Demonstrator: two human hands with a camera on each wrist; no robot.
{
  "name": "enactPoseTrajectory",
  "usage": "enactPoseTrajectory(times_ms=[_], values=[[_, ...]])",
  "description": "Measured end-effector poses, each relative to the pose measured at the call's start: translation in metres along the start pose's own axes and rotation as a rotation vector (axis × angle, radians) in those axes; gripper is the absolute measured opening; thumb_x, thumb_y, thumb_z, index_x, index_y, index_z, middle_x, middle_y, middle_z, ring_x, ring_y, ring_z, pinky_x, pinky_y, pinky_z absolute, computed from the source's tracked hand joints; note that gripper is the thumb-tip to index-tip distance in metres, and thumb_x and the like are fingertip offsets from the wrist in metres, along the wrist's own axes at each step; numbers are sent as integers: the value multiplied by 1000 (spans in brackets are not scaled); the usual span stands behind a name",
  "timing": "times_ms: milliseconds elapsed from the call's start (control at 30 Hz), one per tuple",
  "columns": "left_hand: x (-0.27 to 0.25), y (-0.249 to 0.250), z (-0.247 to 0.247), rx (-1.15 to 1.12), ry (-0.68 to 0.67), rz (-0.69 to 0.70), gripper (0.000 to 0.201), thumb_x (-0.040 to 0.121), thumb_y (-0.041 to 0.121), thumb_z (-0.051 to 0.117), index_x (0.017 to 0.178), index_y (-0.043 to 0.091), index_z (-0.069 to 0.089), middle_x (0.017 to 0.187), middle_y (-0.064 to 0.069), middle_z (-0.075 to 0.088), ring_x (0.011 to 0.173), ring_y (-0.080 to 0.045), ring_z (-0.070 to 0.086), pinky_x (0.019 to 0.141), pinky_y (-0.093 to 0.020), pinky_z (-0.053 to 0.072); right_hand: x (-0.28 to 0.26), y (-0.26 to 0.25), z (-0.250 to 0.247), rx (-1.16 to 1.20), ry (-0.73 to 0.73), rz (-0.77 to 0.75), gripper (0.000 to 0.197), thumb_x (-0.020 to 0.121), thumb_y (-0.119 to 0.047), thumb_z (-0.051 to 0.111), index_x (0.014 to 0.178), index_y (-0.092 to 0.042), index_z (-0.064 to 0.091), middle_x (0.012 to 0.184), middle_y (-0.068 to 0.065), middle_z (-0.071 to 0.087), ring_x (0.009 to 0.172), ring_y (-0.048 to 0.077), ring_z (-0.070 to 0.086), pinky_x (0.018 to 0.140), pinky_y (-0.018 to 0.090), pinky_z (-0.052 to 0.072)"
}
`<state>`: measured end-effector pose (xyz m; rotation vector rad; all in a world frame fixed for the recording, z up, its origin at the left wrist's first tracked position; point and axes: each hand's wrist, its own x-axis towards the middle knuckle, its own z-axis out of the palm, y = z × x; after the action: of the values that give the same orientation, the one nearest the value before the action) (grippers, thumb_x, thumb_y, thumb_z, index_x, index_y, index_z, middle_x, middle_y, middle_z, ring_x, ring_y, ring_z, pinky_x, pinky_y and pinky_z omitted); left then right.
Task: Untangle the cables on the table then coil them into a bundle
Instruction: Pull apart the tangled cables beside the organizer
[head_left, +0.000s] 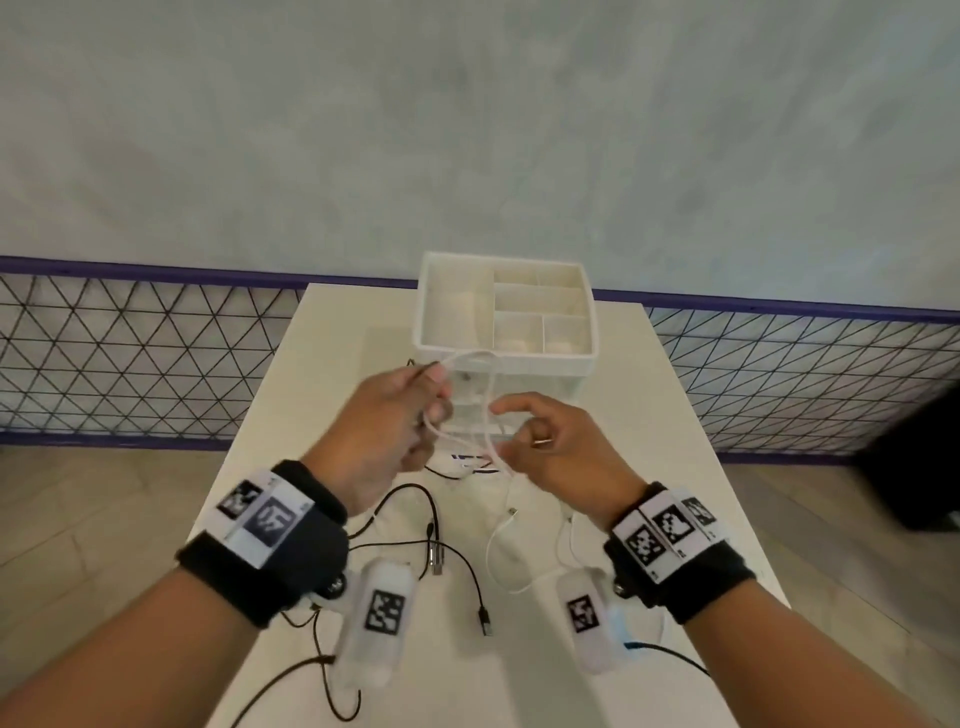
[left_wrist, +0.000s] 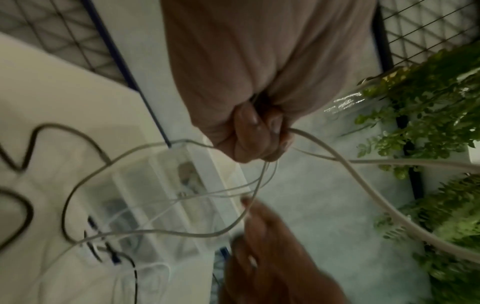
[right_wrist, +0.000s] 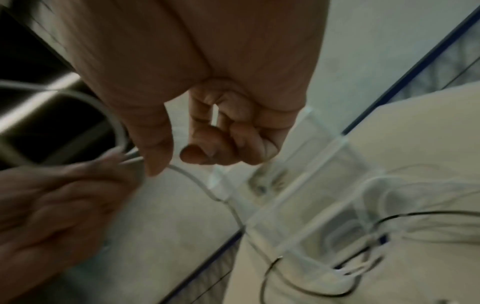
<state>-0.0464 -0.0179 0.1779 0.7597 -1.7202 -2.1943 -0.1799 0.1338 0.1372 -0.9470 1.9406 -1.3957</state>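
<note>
My left hand is raised above the white table and grips several loops of a thin white cable; the left wrist view shows its fist closed around the strands. My right hand is close beside it with curled fingers. Its thumb is against a strand of the same cable, and its index finger sits slightly apart. The rest of the white cable hangs down to the table, next to loose black cables that end in a USB plug.
A white compartment organizer on clear drawers stands at the table's far end, just behind my hands. A black wire-mesh fence runs behind the table. A dark object stands on the floor at right, and green plants are nearby.
</note>
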Motion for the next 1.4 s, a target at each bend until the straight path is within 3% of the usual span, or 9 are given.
enactPoseTrajectory(times_ms=[167, 300, 533, 700, 867, 967, 1133, 1267, 1400], values=[[-1, 0, 11, -1, 0, 4, 26, 104, 21, 45, 86, 9, 57, 58, 0, 57, 42, -8, 26, 37, -18, 20, -2, -19, 19, -51, 56, -31, 10, 78, -33, 72, 76, -25, 75, 48, -9, 60, 42, 1, 50, 51, 18, 40], [2, 6, -20, 16, 215, 1, 25, 104, 23, 46, 87, 11, 61, 64, -1, 63, 44, -7, 31, 37, -19, 25, 1, -14, -32, -354, 161, 91, 23, 92, -12, 61, 78, -18, 78, 45, -26, 59, 37, -6, 51, 49, 10, 38], [2, -4, -44, 136, 266, -105, 29, 105, 16, 42, 83, 3, 58, 76, -8, 51, 58, -13, 42, 37, -14, 35, 14, -57, -120, -478, 678, -63, 21, 94, -36, 58, 86, -23, 71, 67, -5, 72, 53, 11, 67, 59, 25, 49], [-2, -18, -30, 125, 171, -231, 27, 104, 22, 44, 83, 8, 51, 70, -8, 50, 47, -13, 43, 29, -16, 26, 20, 22, -114, -794, 375, 357, 60, 94, -25, 59, 149, -17, 38, 134, 10, 62, 117, 33, 62, 101, 43, 48], [-6, -33, -19, 118, 200, -237, 23, 104, 22, 45, 85, 10, 49, 67, -3, 43, 44, -9, 30, 31, -15, 22, -32, 109, -24, -826, 77, 211, 20, 84, -24, 58, 98, -32, 69, 102, -1, 70, 100, 27, 67, 86, 34, 52], [-6, -39, -9, 49, 159, -249, 22, 102, 20, 49, 82, 10, 49, 65, -1, 42, 47, -9, 33, 31, -14, 24, -54, 152, 28, -906, -277, 274, 38, 88, -35, 63, 126, -32, 61, 130, -2, 51, 119, 25, 55, 101, 38, 45], [-6, -39, -2, 127, 140, -223, 32, 100, 28, 52, 72, 13, 48, 58, -1, 46, 46, -12, 41, 36, -20, 31, -53, 162, 48, -1126, -237, 71, 18, 94, -25, 50, 107, -26, 62, 114, 0, 60, 109, 26, 52, 91, 39, 36], [-7, -39, -4, 384, 141, -17, 34, 102, 31, 47, 84, 11, 69, 80, 3, 75, 77, -10, 68, 77, -30, 53, -30, 100, 15, -702, -172, -83, 13, 94, -26, 49, 93, -24, 61, 83, -2, 72, 76, 23, 64, 76, 36, 51], [-8, -40, 10, 395, 58, 130, 37, 103, 37, 44, 98, 10, 69, 78, 8, 75, 83, -7, 69, 83, -30, 46, -15, 3, -2, -398, -28, -311, 10, 96, -23, 64, 89, -21, 71, 78, -4, 71, 66, 18, 61, 66, 28, 50]])
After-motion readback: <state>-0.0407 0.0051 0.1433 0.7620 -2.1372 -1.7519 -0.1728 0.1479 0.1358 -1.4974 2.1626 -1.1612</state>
